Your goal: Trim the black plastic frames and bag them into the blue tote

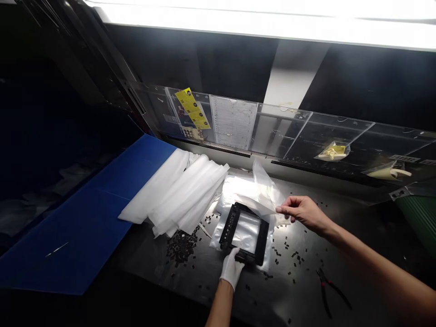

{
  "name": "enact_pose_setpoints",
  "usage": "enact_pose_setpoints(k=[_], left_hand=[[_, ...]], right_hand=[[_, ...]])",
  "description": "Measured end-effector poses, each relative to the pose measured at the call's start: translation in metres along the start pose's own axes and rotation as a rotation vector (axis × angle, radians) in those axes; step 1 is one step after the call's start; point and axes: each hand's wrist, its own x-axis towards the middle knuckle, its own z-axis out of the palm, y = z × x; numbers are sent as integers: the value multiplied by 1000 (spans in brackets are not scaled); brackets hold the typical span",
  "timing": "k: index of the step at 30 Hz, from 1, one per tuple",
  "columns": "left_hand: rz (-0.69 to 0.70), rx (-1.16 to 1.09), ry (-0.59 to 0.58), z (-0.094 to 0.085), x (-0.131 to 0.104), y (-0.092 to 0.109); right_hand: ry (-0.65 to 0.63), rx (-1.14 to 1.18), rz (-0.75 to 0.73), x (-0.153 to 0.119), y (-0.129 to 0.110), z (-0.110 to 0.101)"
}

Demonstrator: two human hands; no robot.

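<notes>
My left hand (232, 269), in a white glove, grips the near edge of a black rectangular frame (263, 243) with a large opening and a row of small holes along its left side. My bare right hand (301, 211) pinches the edge of a thin translucent sheet (260, 205), which rises over the frame's far right corner. Whether the sheet is film or a bag I cannot tell. Beneath the frame lie shiny clear plastic bags (218, 238), seen through its opening. Small black pieces (182, 247) are heaped left of the frame, with more scattered to its right.
Rolled white foam-like sheets (190, 195) lie at the left, partly on a blue board (102, 195). Pliers (327, 286) with dark handles rest on the metal table (282, 290) at the right. Behind stands a clear panel (272, 131) holding papers and small bags.
</notes>
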Motion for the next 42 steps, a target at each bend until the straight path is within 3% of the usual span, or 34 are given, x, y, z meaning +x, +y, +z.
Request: enact_pose_setpoints(k=[3,7,10,14,17,21,25,29,33,36,39,42], left_hand=[[93,140,77,5,-24,9],[496,338,207,24,-89,41],[741,545,89,56,-136,62],[694,885,-134,101,-154,70],[611,1036,-225,110,-147,63],[703,1005,-126,93,-149,56],[847,840,9,79,-158,55],[989,774,29,77,-154,54],[1154,862,43,66,-142,64],[1279,985,-12,49,-138,78],[1355,1100,-179,23,-139,99],[1382,1139,-340,-13,-138,133]], right_hand=[[-19,45,-20,5,17,10],[-79,72,-60,6,35,29],[-143,84,-99,0,49,46],[-222,165,-147,-14,72,68],[-195,247,-136,-25,96,75],[-73,384,-33,-36,127,78],[118,476,90,-42,144,87],[276,442,152,-46,138,102],[350,360,84,-41,111,118],[351,353,54,-18,84,135],[345,368,107,14,68,161],[433,362,154,37,66,187]])
